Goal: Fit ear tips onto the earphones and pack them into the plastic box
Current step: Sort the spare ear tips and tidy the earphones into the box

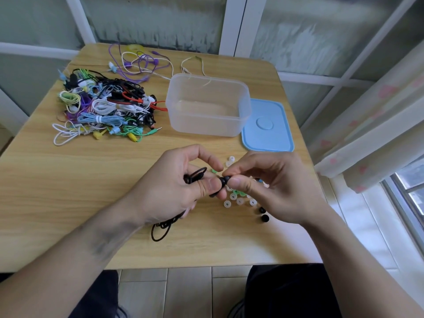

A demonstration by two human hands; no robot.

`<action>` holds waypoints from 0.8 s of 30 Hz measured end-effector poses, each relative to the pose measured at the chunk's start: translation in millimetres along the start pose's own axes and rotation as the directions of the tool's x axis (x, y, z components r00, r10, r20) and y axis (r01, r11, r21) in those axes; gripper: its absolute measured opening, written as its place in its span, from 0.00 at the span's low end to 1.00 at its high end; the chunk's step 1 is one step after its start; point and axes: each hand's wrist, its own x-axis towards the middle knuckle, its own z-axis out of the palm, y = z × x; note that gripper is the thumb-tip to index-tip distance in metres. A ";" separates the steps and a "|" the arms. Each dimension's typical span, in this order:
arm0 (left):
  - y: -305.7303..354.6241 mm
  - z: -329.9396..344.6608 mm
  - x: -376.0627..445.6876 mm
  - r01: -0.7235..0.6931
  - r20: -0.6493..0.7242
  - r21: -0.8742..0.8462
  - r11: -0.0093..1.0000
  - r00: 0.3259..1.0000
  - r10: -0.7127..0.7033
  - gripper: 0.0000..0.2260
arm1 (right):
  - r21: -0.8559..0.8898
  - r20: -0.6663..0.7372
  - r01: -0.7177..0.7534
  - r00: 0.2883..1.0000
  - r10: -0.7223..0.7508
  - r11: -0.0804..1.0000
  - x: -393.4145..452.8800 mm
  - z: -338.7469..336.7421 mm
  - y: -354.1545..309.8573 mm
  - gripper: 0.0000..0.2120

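My left hand (176, 187) grips a black earphone (221, 182) with its coiled black cable (163, 227) hanging below the palm onto the table. My right hand (273, 187) pinches a black ear tip (226, 179) against the earphone's end. Loose ear tips, white (239, 201), green (236, 192) and black (263, 214), lie scattered on the table under and between my hands. The clear plastic box (207, 105) stands open beyond my hands; I see nothing inside it.
A tangled pile of colourful earphones (105, 104) lies at the back left of the wooden table (68, 180). Purple and white earphones (142, 61) lie behind it. A blue lid (267, 126) rests to the right of the box. A curtain (367, 125) hangs on the right.
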 end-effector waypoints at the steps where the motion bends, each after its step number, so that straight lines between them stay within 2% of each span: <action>1: 0.3 0.5 -0.4 -0.019 -0.022 0.041 0.999 1.000 0.020 0.08 | 0.001 0.002 0.001 1.000 -0.001 1.000 -0.5 -0.1 -0.9 0.05; 6: 3.0 6.7 -3.7 -0.105 -0.141 0.265 0.958 0.979 0.146 0.10 | 0.125 -0.033 -0.084 0.996 0.089 0.989 0.5 2.3 -1.3 0.06; 10: 1.1 7.6 -4.3 -0.115 -0.153 0.345 0.932 0.972 0.176 0.13 | 0.177 -0.006 -0.112 0.993 0.115 0.978 0.9 1.9 2.6 0.04; 15: -1.0 3.5 -3.0 -0.106 -0.130 0.333 0.937 0.979 0.157 0.12 | 0.188 0.045 -0.098 0.995 0.091 0.977 -1.8 -0.6 3.0 0.05; 20: -4.2 -0.2 1.4 -0.100 -0.051 0.277 0.956 0.992 0.119 0.09 | 0.108 0.078 -0.020 0.997 0.012 0.994 0.6 1.9 12.0 0.07; 22: -7.3 -2.3 3.4 -0.114 -0.012 0.207 0.972 0.993 0.120 0.08 | 0.148 0.068 -0.019 0.998 0.009 0.989 2.1 2.3 13.8 0.10; 24: -9.1 -3.0 6.1 -0.126 -0.035 0.129 0.984 0.991 0.131 0.08 | 0.241 0.013 -0.052 0.999 0.051 0.969 4.2 2.5 13.5 0.14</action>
